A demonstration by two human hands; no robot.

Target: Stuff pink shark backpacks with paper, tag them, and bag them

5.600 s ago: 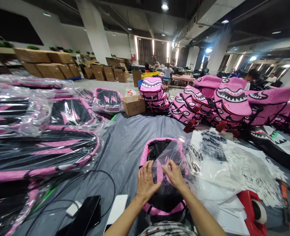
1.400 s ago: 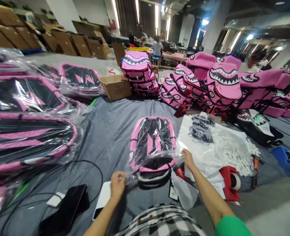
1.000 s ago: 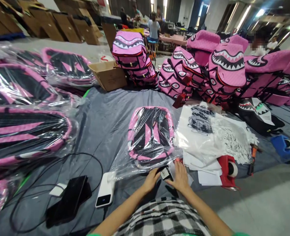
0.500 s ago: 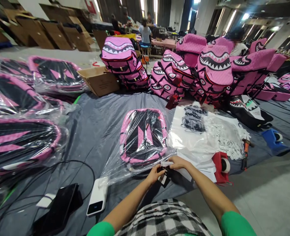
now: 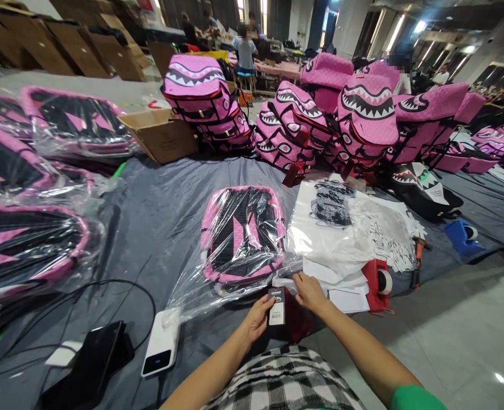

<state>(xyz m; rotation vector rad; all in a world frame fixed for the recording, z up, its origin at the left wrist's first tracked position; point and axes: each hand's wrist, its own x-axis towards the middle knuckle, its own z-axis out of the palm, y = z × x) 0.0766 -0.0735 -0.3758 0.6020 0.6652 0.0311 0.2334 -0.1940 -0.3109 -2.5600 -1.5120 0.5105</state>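
Note:
My left hand (image 5: 258,319) grips a black hang tag (image 5: 277,297) by its left edge, and a white barcode label shows on its lower half. Close by on the right, my right hand (image 5: 310,293) pinches the gathered edge of a clear plastic bag (image 5: 192,289). Inside that bag lies a pink and black backpack (image 5: 245,236), its strap side up. A dark red piece (image 5: 296,322) hangs between my hands near the table edge, partly hidden; what it belongs to I cannot tell.
Bagged backpacks (image 5: 25,245) lie at left; stacked pink shark-mouth backpacks (image 5: 367,108) stand behind. On the right are black strings (image 5: 332,202), a red tape dispenser (image 5: 377,285), a hammer (image 5: 417,262) and a blue dispenser (image 5: 463,239). A white power bank (image 5: 162,341) and cables lie front left.
My left hand has moved slightly down and left, and the hang tag now faces me upright in it. My right hand stays at the bag's edge. The view has shifted slightly.

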